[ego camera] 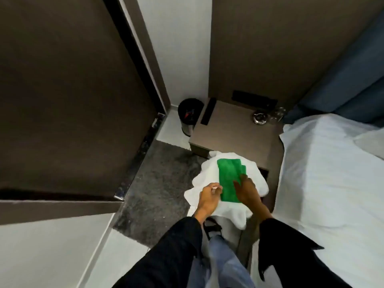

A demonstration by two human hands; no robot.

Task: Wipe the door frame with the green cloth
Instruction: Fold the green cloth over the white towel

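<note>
A folded green cloth point(228, 177) lies flat on top of a bundle of white cloth point(209, 175) in front of me, over the near corner of a brown bedside table. My right hand point(248, 191) rests flat on the green cloth's right side, fingers spread over it. My left hand point(208, 197) pinches the white cloth at the green cloth's lower left edge. The dark brown door point(62, 90) stands to the left, and its frame point(145, 50) runs down beside it to the floor.
A black waste bin point(190, 115) stands in the corner beside the bedside table point(234, 129), which carries a black remote, a metal ashtray point(259, 117) and glasses. A white-sheeted bed point(332, 173) fills the right. A grey mat point(162, 179) covers the floor.
</note>
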